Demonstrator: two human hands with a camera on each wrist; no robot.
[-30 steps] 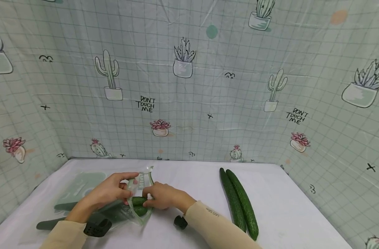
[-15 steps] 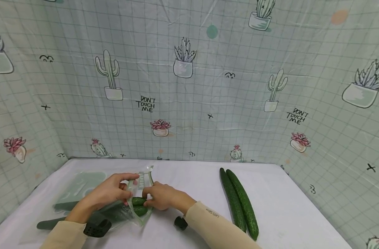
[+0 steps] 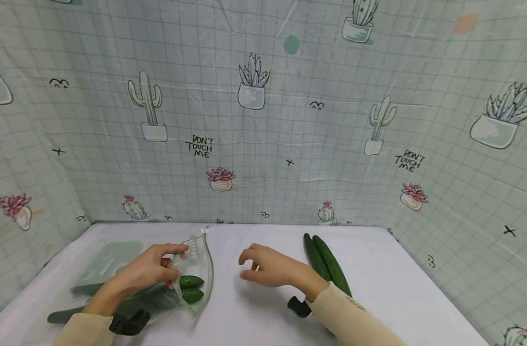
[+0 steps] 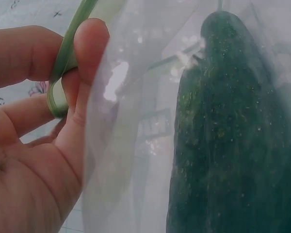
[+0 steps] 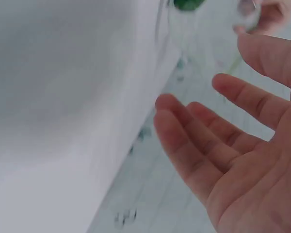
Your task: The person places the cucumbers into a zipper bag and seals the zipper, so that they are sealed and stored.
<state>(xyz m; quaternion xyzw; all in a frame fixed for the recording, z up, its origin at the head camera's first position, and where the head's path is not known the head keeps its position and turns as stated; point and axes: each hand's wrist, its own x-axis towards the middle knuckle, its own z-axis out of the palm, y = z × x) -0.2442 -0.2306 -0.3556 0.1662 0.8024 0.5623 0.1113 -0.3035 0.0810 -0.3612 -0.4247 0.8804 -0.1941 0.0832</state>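
A clear zip bag point(image 3: 203, 264) with a green seal strip lies on the left of the table, its mouth facing right and standing open. Two cucumbers point(image 3: 192, 282) lie inside, their tips just within the mouth and their bodies dull green through the plastic. My left hand point(image 3: 153, 266) pinches the bag's rim; in the left wrist view the green strip point(image 4: 68, 53) passes between thumb and fingers, beside a bagged cucumber point(image 4: 228, 131). Right of the bag, my right hand point(image 3: 269, 267) hovers above the table with loosely bent fingers, holding nothing.
Two more cucumbers point(image 3: 334, 266) lie side by side at the right, partly hidden by my right forearm. A pale green panel point(image 3: 118, 257) shows on the plastic at the left. The white table point(image 3: 402, 283) ends at a cactus-print cloth point(image 3: 272, 187) behind.
My right hand has let go of the bagged cucumbers and moved right, out of the bag's mouth. The left hand keeps its pinch on the rim.
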